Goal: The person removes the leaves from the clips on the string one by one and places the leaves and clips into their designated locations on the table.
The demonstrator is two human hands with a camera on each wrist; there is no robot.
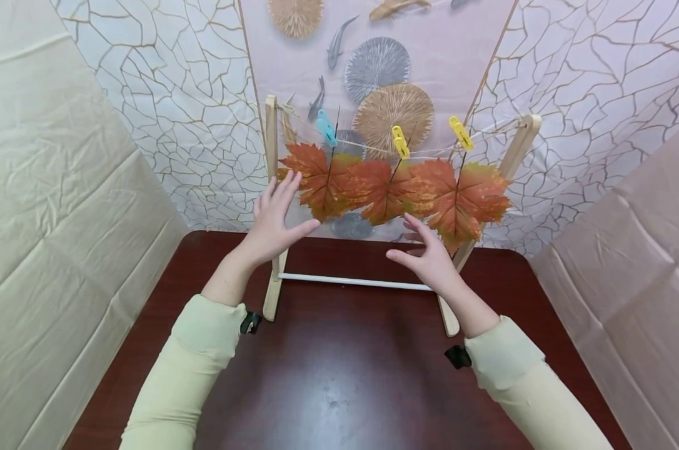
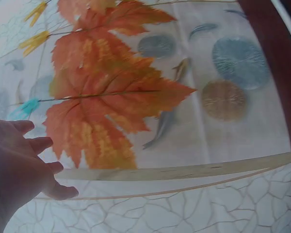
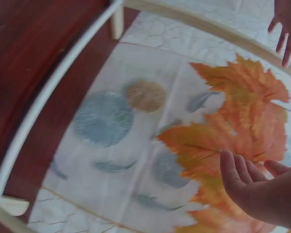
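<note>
I find no legible text, label, brand, number or sign on any surface in front of me.

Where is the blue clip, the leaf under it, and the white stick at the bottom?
blue clip (image 1: 326,129), head view, middle of its body
left leaf (image 1: 317,178), head view, centre of the blade
white rod (image 1: 355,282), head view, midway along it

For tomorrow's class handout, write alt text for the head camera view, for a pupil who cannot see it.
Two open hands, left hand and right hand, reach toward three orange maple leaves hanging from a string on a small wooden rack. A blue peg and two yellow pegs hold the leaves. The rack stands on a dark red table before patterned cloth.
</note>
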